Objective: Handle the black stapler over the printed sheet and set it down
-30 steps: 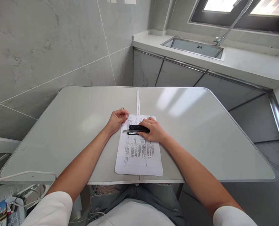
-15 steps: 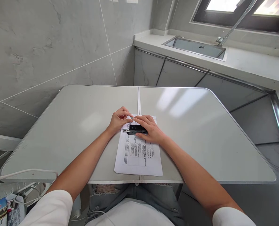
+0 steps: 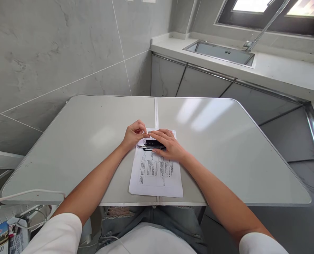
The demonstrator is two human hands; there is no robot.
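Stapler (image 3: 153,144) lies on the printed sheet (image 3: 156,173), right hand (image 3: 167,144) resting over it, whose fingers have since met the left hand (image 3: 134,134) pinching something tiny.

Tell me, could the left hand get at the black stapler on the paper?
Probably yes. The left hand sits right beside the stapler, its fingertips by the near end. Only the right hand rests over the far end; nothing else lies between.
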